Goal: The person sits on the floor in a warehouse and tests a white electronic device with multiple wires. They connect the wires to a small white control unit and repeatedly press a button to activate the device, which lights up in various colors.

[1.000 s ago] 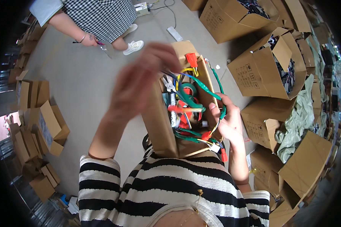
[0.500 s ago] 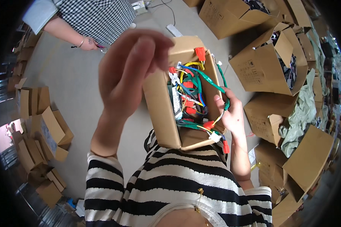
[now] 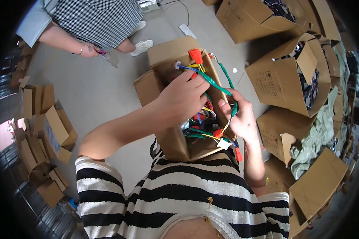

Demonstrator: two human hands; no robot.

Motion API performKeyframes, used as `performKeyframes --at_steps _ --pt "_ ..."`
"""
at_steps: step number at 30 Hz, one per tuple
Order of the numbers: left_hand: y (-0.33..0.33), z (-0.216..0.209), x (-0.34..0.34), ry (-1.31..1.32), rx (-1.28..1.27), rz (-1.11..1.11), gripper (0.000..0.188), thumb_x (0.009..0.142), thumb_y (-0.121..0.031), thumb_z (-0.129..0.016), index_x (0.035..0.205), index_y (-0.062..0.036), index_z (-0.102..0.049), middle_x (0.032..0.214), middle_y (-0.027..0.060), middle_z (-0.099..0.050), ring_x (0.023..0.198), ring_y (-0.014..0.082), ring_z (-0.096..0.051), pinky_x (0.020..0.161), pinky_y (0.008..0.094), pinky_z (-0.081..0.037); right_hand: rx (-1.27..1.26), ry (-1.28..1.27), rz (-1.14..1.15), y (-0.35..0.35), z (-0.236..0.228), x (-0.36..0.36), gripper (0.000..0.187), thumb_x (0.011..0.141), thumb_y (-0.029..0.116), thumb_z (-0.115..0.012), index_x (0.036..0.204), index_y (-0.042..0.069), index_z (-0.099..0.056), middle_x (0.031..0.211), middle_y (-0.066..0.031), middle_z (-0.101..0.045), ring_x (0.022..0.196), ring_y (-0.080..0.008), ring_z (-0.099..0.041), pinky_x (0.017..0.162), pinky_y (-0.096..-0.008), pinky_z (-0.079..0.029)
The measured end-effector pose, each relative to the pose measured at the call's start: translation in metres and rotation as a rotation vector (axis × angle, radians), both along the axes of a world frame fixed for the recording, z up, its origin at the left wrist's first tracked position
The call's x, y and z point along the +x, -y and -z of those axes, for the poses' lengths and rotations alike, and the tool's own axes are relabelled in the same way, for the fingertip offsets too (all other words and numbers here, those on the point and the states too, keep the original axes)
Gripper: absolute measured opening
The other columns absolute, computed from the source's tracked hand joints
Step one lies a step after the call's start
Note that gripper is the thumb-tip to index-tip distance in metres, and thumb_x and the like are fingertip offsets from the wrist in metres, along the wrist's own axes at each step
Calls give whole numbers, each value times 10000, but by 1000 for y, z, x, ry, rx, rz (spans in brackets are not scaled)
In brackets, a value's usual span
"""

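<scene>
An open cardboard box is held against my front, with tangled wire harnesses inside that carry red and white plugs. My right hand is closed on a green-taped wire harness at the box's right wall. That harness loops over the rim; a white plug and a red plug hang at its near end. Over the box opening, my left hand reaches in with bent fingers pressed together beside a red connector. What those fingers grip is hidden.
At the upper left stands another person in a checked garment, a hand holding thin wires. Large cartons filled with dark items line the right side, with a green plastic sheet over some. Opened cartons stand at the left.
My left hand has come down from above the box's left side to the harnesses inside, moving right. My right hand keeps its hold on the green-taped harness. The box has tilted slightly.
</scene>
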State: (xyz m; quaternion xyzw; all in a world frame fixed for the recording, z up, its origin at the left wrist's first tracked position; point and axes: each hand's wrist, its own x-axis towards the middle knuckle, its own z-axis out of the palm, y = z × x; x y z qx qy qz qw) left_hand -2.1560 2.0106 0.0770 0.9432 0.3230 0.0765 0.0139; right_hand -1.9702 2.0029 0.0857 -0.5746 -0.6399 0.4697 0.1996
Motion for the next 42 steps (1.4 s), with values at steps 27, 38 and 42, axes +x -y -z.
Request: performKeyframes --at_steps 27,38,42 --pt "-154 56 51 829 -662 -1069 469 708 -375 -575 952 17 -494 806 190 -582 798 329 -558 708 368 -419 364 66 113 -192 37 56 299 720 182 -586 956 19 -503 677 -169 -564 638 -311 -577 576 -362 -447" --pt "-314 116 -35 773 -1032 -1049 351 734 -261 -456 864 55 -534 801 238 -569 809 357 -549 701 378 -408 887 29 -153 -315 -10 31 93 767 106 -487 729 23 -468 803 -165 -572 671 -285 -568 583 -326 -452" --pt "-374 97 -56 624 -970 -1060 339 740 -268 -439 830 41 -543 767 237 -565 790 370 -543 690 390 -405 1232 73 -56 -358 -33 -5 151 777 140 -495 713 14 -442 804 -193 -573 628 -278 -556 547 -331 -456"
